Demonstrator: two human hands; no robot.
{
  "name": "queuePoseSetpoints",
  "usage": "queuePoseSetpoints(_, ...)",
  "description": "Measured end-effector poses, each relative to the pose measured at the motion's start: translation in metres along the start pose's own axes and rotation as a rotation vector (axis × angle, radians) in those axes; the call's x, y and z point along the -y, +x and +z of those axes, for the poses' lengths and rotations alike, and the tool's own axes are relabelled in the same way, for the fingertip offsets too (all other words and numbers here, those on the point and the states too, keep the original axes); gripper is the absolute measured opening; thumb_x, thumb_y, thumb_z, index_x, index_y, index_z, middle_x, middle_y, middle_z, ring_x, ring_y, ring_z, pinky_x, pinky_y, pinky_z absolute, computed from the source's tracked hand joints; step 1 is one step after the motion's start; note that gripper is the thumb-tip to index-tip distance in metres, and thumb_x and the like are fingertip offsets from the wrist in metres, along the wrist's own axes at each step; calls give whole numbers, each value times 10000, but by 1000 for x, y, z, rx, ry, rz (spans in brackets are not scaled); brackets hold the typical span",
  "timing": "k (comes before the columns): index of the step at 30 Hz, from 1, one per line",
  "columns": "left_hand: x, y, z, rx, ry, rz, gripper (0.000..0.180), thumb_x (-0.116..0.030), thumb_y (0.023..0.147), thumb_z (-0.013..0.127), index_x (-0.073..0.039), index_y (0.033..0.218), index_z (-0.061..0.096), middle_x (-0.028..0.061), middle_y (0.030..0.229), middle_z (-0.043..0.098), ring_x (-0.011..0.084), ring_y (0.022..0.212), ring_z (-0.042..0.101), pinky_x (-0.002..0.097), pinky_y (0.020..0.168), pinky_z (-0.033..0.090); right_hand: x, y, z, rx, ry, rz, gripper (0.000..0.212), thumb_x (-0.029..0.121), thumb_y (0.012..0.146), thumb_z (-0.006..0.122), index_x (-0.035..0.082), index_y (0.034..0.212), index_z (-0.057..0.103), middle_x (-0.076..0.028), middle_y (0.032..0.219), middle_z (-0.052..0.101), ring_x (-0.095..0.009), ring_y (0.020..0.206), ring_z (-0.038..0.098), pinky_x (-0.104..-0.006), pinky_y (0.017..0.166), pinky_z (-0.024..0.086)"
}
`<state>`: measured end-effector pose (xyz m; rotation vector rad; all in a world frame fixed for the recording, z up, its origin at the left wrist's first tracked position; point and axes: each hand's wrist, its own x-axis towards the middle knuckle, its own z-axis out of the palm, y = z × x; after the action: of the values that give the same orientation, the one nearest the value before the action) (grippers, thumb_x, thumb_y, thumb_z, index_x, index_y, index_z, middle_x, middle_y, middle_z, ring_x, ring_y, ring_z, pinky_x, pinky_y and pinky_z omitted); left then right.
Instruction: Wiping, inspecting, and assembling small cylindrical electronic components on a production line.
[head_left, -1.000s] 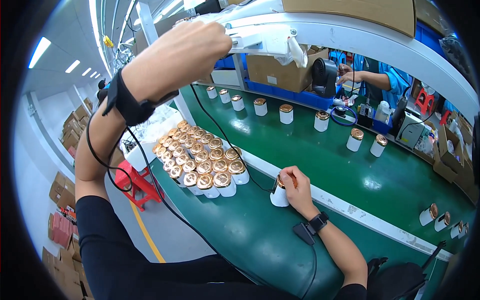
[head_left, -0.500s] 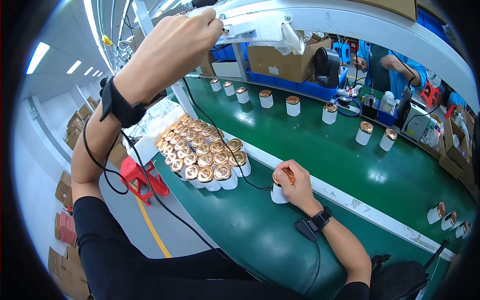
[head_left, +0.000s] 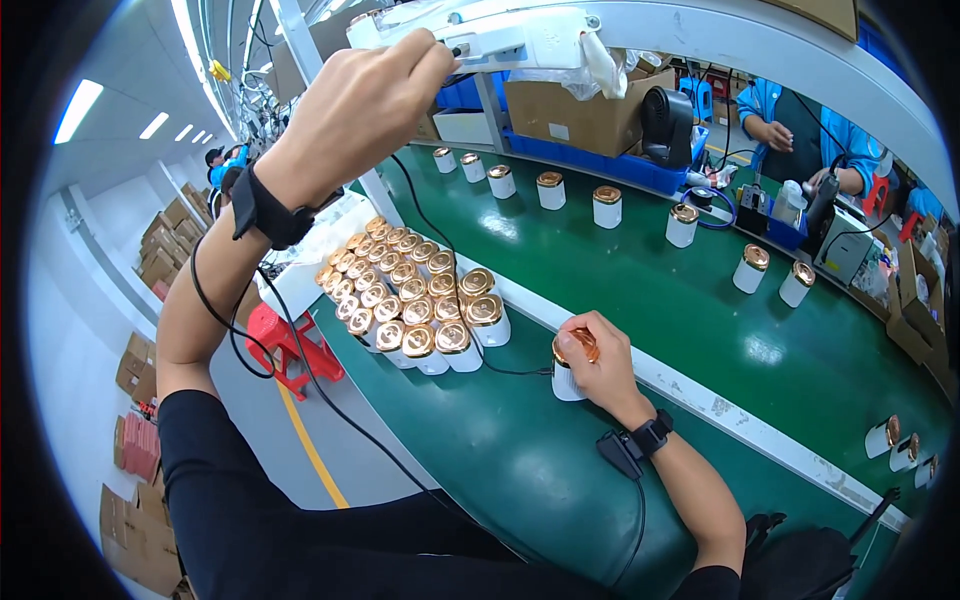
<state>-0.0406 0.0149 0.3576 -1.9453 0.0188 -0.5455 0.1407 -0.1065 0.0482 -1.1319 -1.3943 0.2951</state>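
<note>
Raised at the upper left, my left hand (head_left: 375, 105) is closed in a pinch at the end of a long white power strip (head_left: 510, 45), on a small dark cable plug (head_left: 461, 50). My right hand (head_left: 602, 368) is wrapped round the upper part of a white jar with a copper-coloured lid (head_left: 564, 383), upright on the green table. A thin black cable (head_left: 440, 222) hangs from near my left hand and reaches the side of that jar. Left of it stands a close cluster of similar white jars with copper lids (head_left: 453, 338).
A white rail (head_left: 720, 402) divides the table from a green conveyor belt (head_left: 640, 275) carrying spaced jars. Beyond are a cardboard box (head_left: 570, 115), a black fan (head_left: 667, 125) and a person in blue (head_left: 780, 125). A red stool (head_left: 290, 345) stands left, and cables hang from my wrists.
The whole view has shifted slightly, so the jars and rail sit a little lower and farther right. Both my hands keep their grips. The person opposite has moved their hands.
</note>
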Motion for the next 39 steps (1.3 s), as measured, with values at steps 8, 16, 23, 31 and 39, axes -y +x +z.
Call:
queuePoseSetpoints(8,-5,0,7,-119,-101,-168,94,-70,853,592,7,888,551,90,700,496,228,565,563,317,499,440,-5,0,-4,1,38,60,154,152,898,571,1,872,583,-102,783,643,-191,714,625,-291,677,491)
queuePoseSetpoints(16,-13,-13,-10,-11,-1316,-1044,289,-251,971,502,-42,773,519,-14,578,404,88,462,398,228,433,289,-9,0,-4,15,37,62,158,151,898,569,-4,870,580,-107,767,650,-186,693,625,-288,666,493)
queuePoseSetpoints(23,-36,14,-11,-48,-1750,-1195,317,-301,983,458,-70,767,470,-24,594,412,57,453,326,225,419,239,1,-1,-5,18,5,16,162,152,898,570,-6,862,581,-102,759,643,-179,684,617,-281,652,486)
queuePoseSetpoints(31,-45,19,-5,-178,-1625,-1246,270,-294,993,456,-100,808,421,-36,630,382,48,464,285,221,432,214,1,0,-9,6,43,43,163,161,885,590,6,835,581,-118,757,625,-236,681,620,-314,640,484)
queuePoseSetpoints(39,-57,25,1,-249,-1682,-1297,333,-295,990,432,-91,727,430,-19,598,429,67,444,313,234,435,230,4,-1,-9,17,20,-2,175,167,898,574,-3,856,585,-94,760,634,-169,689,609,-277,649,478)
